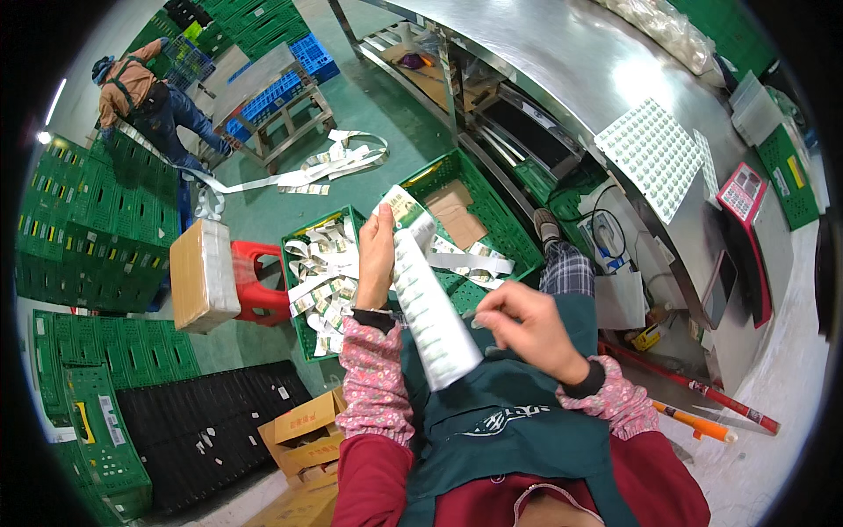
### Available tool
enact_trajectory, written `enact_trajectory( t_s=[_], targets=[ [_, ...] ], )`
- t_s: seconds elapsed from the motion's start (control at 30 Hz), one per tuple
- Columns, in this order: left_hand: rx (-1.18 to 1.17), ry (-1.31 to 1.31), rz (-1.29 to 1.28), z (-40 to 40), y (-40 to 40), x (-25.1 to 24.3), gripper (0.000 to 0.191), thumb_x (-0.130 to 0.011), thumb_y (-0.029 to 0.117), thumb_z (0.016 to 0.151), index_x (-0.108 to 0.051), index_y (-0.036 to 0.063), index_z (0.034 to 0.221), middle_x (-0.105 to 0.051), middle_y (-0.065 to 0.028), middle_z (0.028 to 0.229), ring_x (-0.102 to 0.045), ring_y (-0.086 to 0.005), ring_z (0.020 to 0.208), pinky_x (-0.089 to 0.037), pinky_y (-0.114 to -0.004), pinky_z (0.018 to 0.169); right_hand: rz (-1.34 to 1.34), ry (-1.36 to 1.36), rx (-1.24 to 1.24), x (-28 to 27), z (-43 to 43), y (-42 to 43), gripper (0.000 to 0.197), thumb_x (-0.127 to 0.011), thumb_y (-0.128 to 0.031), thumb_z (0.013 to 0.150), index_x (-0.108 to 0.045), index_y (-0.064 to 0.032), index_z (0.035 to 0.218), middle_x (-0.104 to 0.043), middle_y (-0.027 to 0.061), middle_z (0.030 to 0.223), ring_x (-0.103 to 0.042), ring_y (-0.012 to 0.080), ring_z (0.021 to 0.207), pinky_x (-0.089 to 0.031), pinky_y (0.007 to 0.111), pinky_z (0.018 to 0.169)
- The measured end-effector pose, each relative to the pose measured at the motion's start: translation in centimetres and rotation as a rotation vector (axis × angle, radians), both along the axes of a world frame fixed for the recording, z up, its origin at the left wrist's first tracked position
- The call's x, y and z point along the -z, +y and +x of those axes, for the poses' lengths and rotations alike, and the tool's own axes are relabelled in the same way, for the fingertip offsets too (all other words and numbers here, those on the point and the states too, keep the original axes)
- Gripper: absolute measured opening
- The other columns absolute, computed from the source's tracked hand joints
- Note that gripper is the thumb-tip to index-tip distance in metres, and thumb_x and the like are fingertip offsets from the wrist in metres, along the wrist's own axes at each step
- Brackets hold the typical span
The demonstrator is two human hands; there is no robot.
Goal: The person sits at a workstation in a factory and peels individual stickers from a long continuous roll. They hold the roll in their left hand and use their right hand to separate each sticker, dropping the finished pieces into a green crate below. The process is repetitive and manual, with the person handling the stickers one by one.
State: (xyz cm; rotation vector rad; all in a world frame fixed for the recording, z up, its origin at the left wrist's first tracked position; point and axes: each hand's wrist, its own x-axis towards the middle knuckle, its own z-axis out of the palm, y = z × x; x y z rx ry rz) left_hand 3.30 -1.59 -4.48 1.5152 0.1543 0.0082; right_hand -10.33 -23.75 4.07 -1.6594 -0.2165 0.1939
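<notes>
My left hand (377, 253) grips a printed label band by its upper end, and a sheet of small stickers (431, 316) hangs just beside it, its lower end blurred. My right hand (523, 323) is to the right of the sheet, thumb and fingers pinched together; a small pale scrap seems to be at the fingertips, too blurred to name. Below the hands stand a green plastic crate (355, 221) full of label strips (326, 263) and a larger green crate (520, 230) with cardboard pieces (454, 211) and more strips.
On the steel table (553, 39) at right lie a sticker sheet (652, 158) and a pink-edged scale (744, 191). A taped box (204, 277) sits by a red plastic stool (260, 283). Label strips trail over the floor. A co-worker (141, 92) bends over stacked green crates (99, 217) at upper left.
</notes>
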Motion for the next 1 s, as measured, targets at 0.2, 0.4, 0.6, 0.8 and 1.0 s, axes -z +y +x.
enact_trajectory(
  t_s=[0.2, 0.4, 0.6, 0.8, 1.0],
  targets=[
    [0.228, 0.184, -0.108, -4.1, -2.4, -5.7, 0.042, -0.043, 0.038, 0.101, -0.062, 0.0003, 0.101, -0.062, 0.0000, 0.086, -0.056, -0.0055, 0.068, -0.046, -0.021, 0.061, 0.166, 0.178, 0.177, 0.4, 4.8, -0.1, 0.014, -0.064, -0.011, 0.088, -0.058, 0.0006, 0.086, -0.057, -0.0013, 0.071, -0.046, 0.0021, 0.054, -0.036, 0.020, 0.047],
    [0.356, 0.049, -0.030, -5.9, -3.9, -5.6, 0.045, -0.041, 0.036, 0.102, -0.061, -0.0034, 0.111, -0.064, 0.0000, 0.091, -0.053, -0.0044, 0.075, -0.044, -0.021, 0.064, 0.102, 0.087, 0.187, 1.7, 5.5, 1.5, 0.017, -0.066, -0.014, 0.087, -0.058, 0.0010, 0.085, -0.058, -0.0003, 0.067, -0.048, 0.0030, 0.057, -0.039, 0.022, 0.050],
    [0.313, -0.153, 0.289, -6.5, -4.9, -6.1, 0.038, -0.045, 0.030, 0.101, -0.061, -0.0045, 0.106, -0.058, -0.0060, 0.063, -0.050, -0.0082, 0.056, -0.040, -0.028, 0.049, -0.248, -0.100, 0.332, 1.4, 5.4, 1.9, 0.023, -0.069, -0.019, 0.084, -0.058, 0.0001, 0.083, -0.058, 0.0036, 0.062, -0.051, 0.0059, 0.053, -0.040, 0.026, 0.048],
    [0.350, -0.208, 0.233, -5.8, -5.7, -6.8, 0.033, -0.051, 0.027, 0.099, -0.061, -0.0037, 0.100, -0.056, -0.0074, 0.059, -0.049, -0.0082, 0.054, -0.039, -0.028, 0.048, 0.081, 0.070, 0.189, 4.5, 7.4, -0.6, 0.026, -0.073, -0.022, 0.082, -0.058, -0.0004, 0.080, -0.054, -0.0026, 0.061, -0.045, 0.0019, 0.054, -0.035, 0.023, 0.047],
    [0.726, 0.005, 0.300, -4.9, -4.3, -4.2, 0.035, -0.052, 0.031, 0.098, -0.062, -0.0023, 0.101, -0.060, 0.0033, 0.072, -0.051, -0.0025, 0.065, -0.039, -0.018, 0.055, 0.248, 0.164, 0.193, -1.8, 10.0, -1.2, 0.015, -0.062, -0.016, 0.090, -0.058, -0.0013, 0.089, -0.057, -0.0032, 0.073, -0.046, 0.0019, 0.061, -0.035, 0.019, 0.050]
  ],
)
